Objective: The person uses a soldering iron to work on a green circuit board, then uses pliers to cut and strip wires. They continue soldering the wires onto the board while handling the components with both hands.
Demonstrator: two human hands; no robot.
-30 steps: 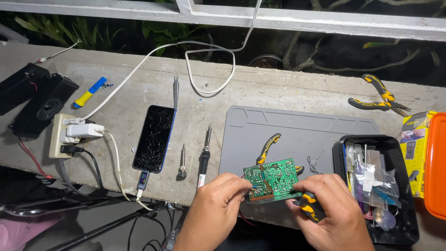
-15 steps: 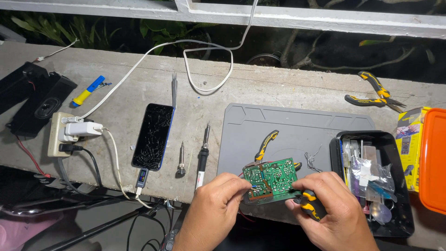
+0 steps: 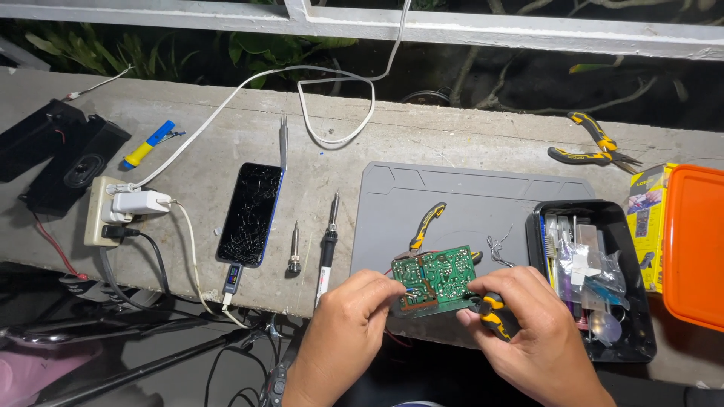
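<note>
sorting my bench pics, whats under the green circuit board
Under the green circuit board lies the grey work mat, with yellow-handled pliers poking out behind. The board and both hands cover whatever lies directly beneath.

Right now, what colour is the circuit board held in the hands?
Green, with copper-brown traces; the circuit board shows best in the head view.

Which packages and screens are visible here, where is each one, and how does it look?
Phone: flat on the ledge left of the grey mat, dark cracked screen.
USB meter: plugged below the phone, tiny lit display.
Yellow package: right side, between the black tray and the orange box.
</note>
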